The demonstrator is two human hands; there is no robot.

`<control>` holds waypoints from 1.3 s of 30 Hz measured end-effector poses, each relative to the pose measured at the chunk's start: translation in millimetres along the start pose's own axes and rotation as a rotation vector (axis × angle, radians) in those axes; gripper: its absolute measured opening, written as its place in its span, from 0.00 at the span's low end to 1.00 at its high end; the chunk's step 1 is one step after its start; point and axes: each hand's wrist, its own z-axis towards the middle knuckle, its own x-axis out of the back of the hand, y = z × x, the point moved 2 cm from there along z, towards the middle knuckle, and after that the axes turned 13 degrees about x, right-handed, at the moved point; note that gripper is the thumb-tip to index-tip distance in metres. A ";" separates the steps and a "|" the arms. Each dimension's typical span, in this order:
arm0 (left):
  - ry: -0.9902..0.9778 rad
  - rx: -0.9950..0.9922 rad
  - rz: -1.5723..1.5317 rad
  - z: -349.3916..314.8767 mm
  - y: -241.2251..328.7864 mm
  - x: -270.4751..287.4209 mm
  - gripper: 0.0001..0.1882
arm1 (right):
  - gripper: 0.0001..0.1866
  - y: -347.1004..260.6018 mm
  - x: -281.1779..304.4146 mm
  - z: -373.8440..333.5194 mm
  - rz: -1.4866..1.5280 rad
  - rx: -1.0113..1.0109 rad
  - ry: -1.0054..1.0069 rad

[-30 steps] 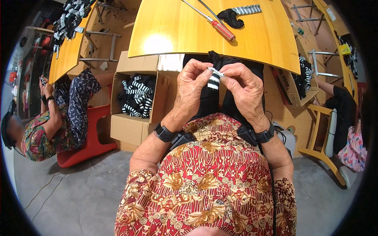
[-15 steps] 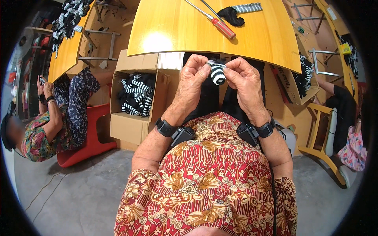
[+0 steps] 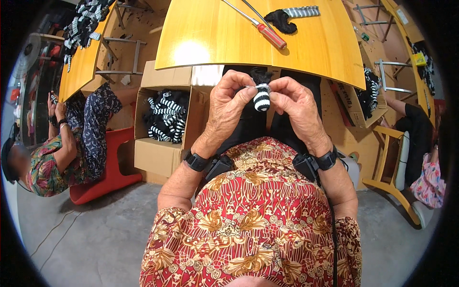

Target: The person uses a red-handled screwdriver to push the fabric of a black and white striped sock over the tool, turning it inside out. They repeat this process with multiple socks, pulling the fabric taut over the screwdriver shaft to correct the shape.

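Over my lap, just in front of the table edge, I hold a small black-and-white striped knitted piece (image 3: pixel 261 101) with a rounded, sock-like end hanging down. A fuzzy black part sticks up above my fingertips. My left hand (image 3: pixel 229 103) pinches its left side between thumb and forefinger. On the opposite side, my right hand (image 3: pixel 297 106) grips it the same way. Beyond my hands, a screwdriver with a red handle (image 3: pixel 272 36) and a thin dark rod (image 3: pixel 252 8) lie on the yellow table (image 3: pixel 215 40). A similar black and grey-striped knitted piece (image 3: pixel 300 11) lies crumpled to their right.
A cardboard box (image 3: pixel 160 155) full of striped knitwear stands left of my lap; another box (image 3: pixel 351 103) stands at right. A co-worker (image 3: pixel 57 160) sits at left on a red chair (image 3: pixel 107 179). A second person (image 3: pixel 428 184) is at far right, beside a wooden chair (image 3: pixel 385 177).
The knitted piece has turned so its striped end points more straight down, and more of the black part shows above. Both hands have shifted slightly, still pinching it.
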 end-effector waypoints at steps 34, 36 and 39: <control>0.058 0.137 -0.376 6.8 -25.8 -7.8 0.07 | 0.07 6.4 -4.1 7.2 -0.258 0.171 -0.013; 0.048 0.141 -0.363 10.3 -27.0 -7.1 0.07 | 0.07 14.0 -3.8 6.1 -0.223 0.170 -0.018; 0.043 0.186 -0.332 9.1 -19.7 -6.3 0.06 | 0.08 6.3 -7.4 3.9 -0.185 0.050 -0.013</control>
